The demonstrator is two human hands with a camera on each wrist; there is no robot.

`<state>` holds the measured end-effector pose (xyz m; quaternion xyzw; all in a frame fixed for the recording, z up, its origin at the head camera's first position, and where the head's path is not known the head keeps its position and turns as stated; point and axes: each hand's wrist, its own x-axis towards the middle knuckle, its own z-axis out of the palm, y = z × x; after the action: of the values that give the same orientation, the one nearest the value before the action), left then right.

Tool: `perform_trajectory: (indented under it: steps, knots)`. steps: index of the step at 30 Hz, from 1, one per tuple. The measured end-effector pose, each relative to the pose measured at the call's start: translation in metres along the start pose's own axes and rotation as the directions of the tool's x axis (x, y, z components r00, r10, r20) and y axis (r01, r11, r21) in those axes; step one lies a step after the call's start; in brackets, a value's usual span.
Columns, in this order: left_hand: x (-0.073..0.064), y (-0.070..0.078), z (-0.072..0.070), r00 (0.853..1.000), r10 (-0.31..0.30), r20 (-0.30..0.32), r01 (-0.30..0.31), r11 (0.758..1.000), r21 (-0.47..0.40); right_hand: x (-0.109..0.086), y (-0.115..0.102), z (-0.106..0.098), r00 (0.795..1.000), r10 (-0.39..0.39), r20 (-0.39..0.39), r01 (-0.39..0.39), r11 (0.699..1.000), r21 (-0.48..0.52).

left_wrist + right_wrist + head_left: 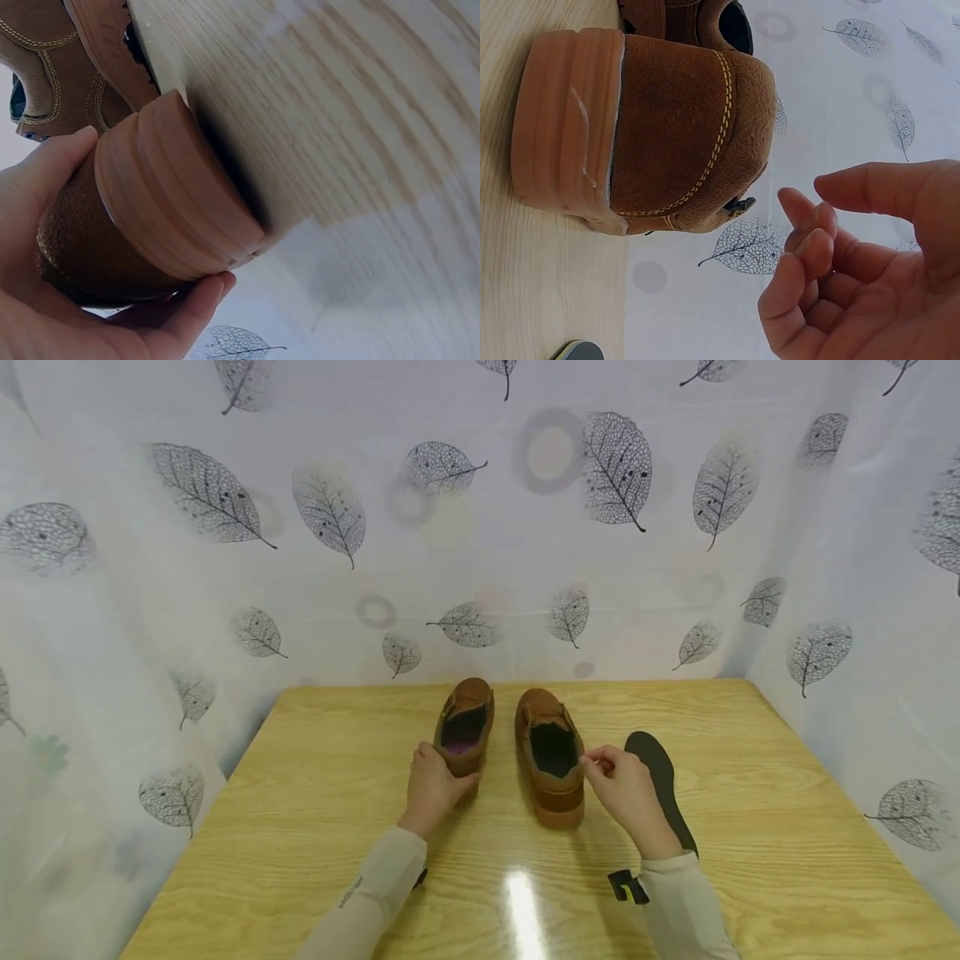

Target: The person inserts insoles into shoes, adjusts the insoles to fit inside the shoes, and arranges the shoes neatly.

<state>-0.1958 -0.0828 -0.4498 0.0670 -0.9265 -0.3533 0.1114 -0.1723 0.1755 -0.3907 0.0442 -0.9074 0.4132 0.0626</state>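
In the head view, the left brown shoe (pixel 468 697) stands toe away, with a dark inside showing a purple patch. My left hand (pixel 433 783) grips its heel (pixel 165 195), thumb on one side and fingers on the other. To its right stands the other brown shoe (pixel 558 797), with yellow stitching (pixel 724 112) at the heel. Beside that shoe's opening is my right hand (pixel 626 789); its fingers are loosely curled, thumb apart from the fingertips, holding nothing. A black insole (pixel 651 752) lies on the table right of this hand, partly hidden by the hand and wrist.
Both shoes and the insole lie on a wood-grain table (pixel 315 860). A white curtain (pixel 495 552) with leaf prints hangs behind the table and along its sides. A black strap (pixel 626 887) shows at the right wrist.
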Motion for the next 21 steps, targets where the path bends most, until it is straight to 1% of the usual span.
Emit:
perform_trajectory:
  steps: [9, 16, 21]
  knots:
    - [-0.011, 0.005, -0.006, 0.999, -0.02, 0.044, 0.016, 0.997, 0.076, -0.001, 0.001, 0.0, 1.0, 0.011, 0.001, -0.011, 1.0, 0.001]
    - [-0.02, 0.01, -0.007, 0.999, -0.025, 0.032, 0.023, 0.997, 0.078, -0.002, 0.002, 0.0, 1.0, 0.011, -0.005, -0.011, 1.0, 0.004]
    - [-0.024, 0.013, -0.007, 1.0, -0.006, 0.02, 0.004, 0.994, 0.107, -0.003, 0.001, 0.0, 1.0, 0.004, -0.011, -0.004, 1.0, 0.005]
